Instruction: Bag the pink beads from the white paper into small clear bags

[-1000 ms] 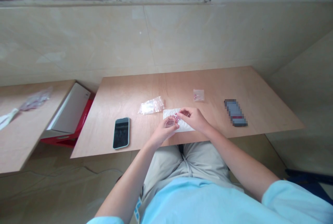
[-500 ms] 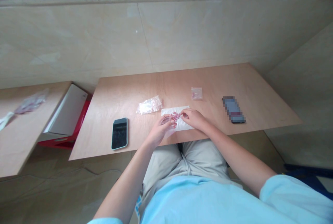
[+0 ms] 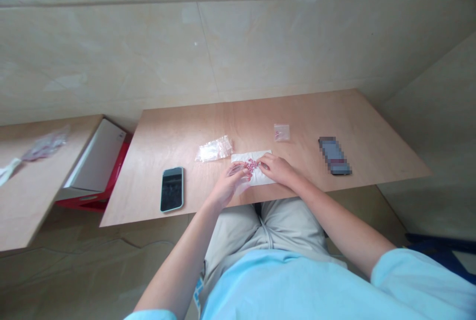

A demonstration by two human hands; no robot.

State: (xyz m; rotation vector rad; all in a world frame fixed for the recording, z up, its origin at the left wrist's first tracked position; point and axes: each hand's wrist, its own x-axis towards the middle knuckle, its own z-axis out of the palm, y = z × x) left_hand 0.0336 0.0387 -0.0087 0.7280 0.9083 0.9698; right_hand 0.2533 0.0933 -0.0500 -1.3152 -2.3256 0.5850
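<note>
Small pink-red beads (image 3: 251, 164) lie in a cluster on a white sheet (image 3: 266, 177) near the table's front edge. My left hand (image 3: 231, 181) is at the left of the beads, fingers curled around a clear plastic bag (image 3: 243, 188), part of which shows below the palm. From the right, my right hand (image 3: 277, 167) rests on the sheet with its fingertips pinched together at the beads' edge. Whatever sits between those fingertips is too small to make out.
A pile of clear plastic bags (image 3: 214, 149) lies behind my left hand. Farther back is a small zip bag (image 3: 281, 133) with a few pink bits. A phone (image 3: 172, 189) lies at left, a pixelated phone (image 3: 335, 155) at right. A white box (image 3: 92, 161) stands beside the table.
The beads between my hands look slightly more spread out. Both hands stay in nearly the same place, and the camera view has shifted a little.
</note>
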